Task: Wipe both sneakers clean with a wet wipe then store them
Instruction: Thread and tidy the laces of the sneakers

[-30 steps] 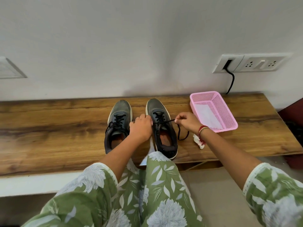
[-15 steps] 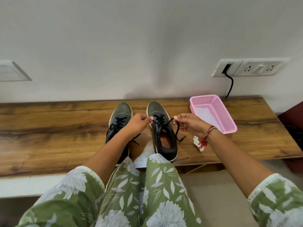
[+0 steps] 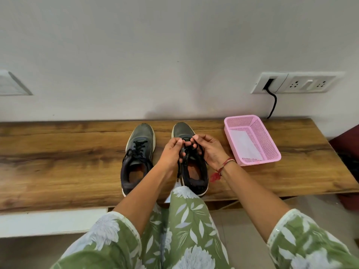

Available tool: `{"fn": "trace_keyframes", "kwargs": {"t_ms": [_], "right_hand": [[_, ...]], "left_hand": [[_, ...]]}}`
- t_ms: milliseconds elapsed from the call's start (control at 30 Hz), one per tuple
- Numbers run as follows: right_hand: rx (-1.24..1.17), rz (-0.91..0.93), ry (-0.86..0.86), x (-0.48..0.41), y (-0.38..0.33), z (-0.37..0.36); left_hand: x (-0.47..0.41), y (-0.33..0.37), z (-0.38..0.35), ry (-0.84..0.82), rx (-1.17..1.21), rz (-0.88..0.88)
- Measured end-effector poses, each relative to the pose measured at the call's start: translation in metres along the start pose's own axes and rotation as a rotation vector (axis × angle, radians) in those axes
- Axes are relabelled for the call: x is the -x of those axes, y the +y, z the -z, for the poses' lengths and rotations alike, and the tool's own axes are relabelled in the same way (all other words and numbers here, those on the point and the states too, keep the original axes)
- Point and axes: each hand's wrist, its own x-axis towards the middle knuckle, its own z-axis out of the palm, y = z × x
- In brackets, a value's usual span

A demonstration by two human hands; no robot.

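Pinching laces (image 3: 201, 152), two hands (image 3: 171, 153) (image 3: 210, 150) join; two sneakers (image 3: 139, 140) (image 3: 181, 130), one basket (image 3: 267, 140) nearby.

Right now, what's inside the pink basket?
A flat white sheet lies on the floor of the pink basket, nothing else visible. Its near wall covers the front strip of the floor.

No readable text, brand mark or number is showing in this view. The left sneaker (image 3: 140, 140) and the right sneaker (image 3: 194, 170) beside it are displaying no legible logo. The pink basket (image 3: 260, 161) to the right of the right sneaker and the wall socket plate (image 3: 308, 84) above that basket are carrying no lettering that can be made out.
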Motion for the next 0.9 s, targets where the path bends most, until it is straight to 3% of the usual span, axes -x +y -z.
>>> {"fn": "trace_keyframes", "kwargs": {"t_ms": [200, 500, 633, 900], "right_hand": [[0.041, -0.029, 0.03, -0.003, 0.007, -0.004], [0.125, -0.057, 0.039, -0.008, 0.01, -0.001], [0.056, -0.068, 0.074, -0.008, 0.011, -0.001], [0.085, -0.211, 0.055, -0.015, -0.001, 0.0]], "left_hand": [[-0.003, 0.004, 0.001, -0.022, -0.158, -0.068], [-0.003, -0.003, -0.006, 0.032, -0.108, -0.122], [-0.005, -0.004, -0.006, 0.046, -0.043, -0.116], [-0.013, 0.005, -0.006, -0.053, 0.08, 0.011]]}}
